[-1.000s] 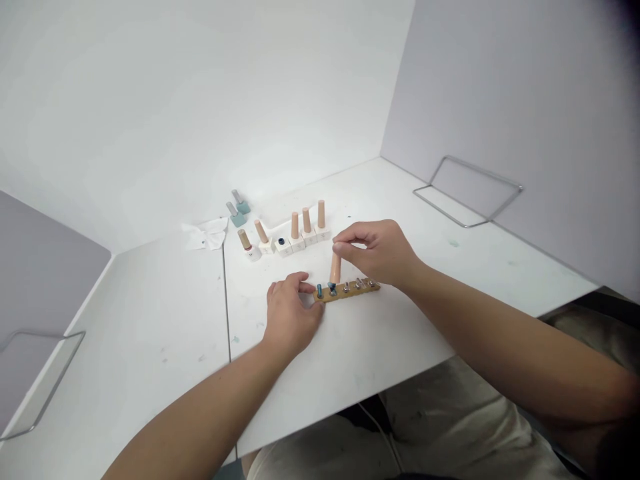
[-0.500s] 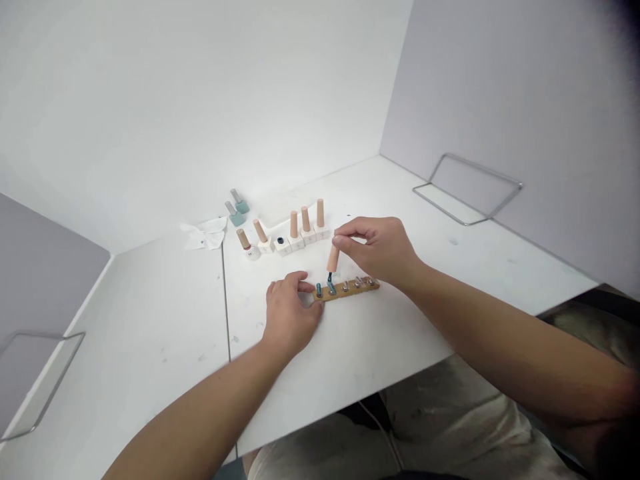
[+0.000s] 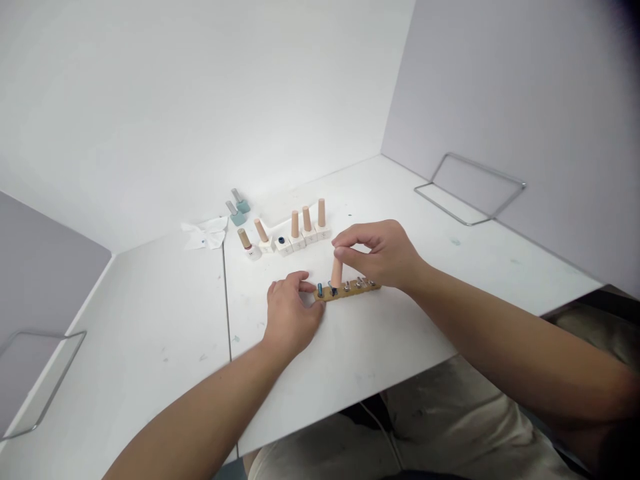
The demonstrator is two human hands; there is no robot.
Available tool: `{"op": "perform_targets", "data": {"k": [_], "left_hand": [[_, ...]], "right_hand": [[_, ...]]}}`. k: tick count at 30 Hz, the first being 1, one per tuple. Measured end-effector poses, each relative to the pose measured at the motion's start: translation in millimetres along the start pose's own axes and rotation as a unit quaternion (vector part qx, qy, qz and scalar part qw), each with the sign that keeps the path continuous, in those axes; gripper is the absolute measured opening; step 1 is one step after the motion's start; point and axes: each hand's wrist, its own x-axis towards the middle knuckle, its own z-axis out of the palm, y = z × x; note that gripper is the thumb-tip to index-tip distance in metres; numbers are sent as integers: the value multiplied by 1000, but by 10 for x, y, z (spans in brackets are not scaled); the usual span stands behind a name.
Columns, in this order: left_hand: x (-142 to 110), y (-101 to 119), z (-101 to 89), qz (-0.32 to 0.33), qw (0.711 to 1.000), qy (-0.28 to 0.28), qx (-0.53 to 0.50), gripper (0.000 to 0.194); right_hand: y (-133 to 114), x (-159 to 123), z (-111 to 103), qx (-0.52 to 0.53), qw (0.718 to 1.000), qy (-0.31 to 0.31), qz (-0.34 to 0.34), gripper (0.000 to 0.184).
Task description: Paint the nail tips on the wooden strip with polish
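My right hand (image 3: 383, 253) pinches the peach cap of a nail polish brush (image 3: 337, 272), pointed down. Its dark bristles are at the second nail tip from the left, which they partly cover. The nail tips stand in a row on a tan nail tip holder (image 3: 345, 291); the leftmost nail tip (image 3: 320, 290) is glossy blue, and those to the right look clear or silvery. My left hand (image 3: 293, 310) grips the holder's left end between thumb and fingers. Behind the hands is an uncapped white polish bottle (image 3: 283, 247) with a dark blue neck.
Beside the uncapped bottle stand several white bottles with peach caps (image 3: 295, 225) and a bottle with a gold cap (image 3: 243, 239). Two teal bottles (image 3: 237, 217) and a crumpled white tissue (image 3: 206, 233) are farther back. Metal wire frames (image 3: 470, 190) flank the white table (image 3: 165, 380).
My right hand has lowered the brush, bringing its bristles down along the second nail tip. My left hand stays on the holder's end.
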Motion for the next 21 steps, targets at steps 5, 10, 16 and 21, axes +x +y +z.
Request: {"op": "perform_targets", "data": {"k": [5, 10, 16, 21], "left_hand": [[1, 23, -8, -6, 1000, -4, -1, 45], [0, 24, -10, -2, 1000, -1, 1, 45], [0, -5, 5, -2, 1000, 1, 1, 45], [5, -19, 14, 7, 1000, 4, 5, 45]], "right_hand": [[-31, 2, -9, 2, 1000, -19, 21, 11], [10, 15, 14, -39, 998, 26, 49, 13], [5, 21, 34, -72, 991, 68, 84, 19], [-5, 19, 22, -48, 995, 64, 64, 14]]}}
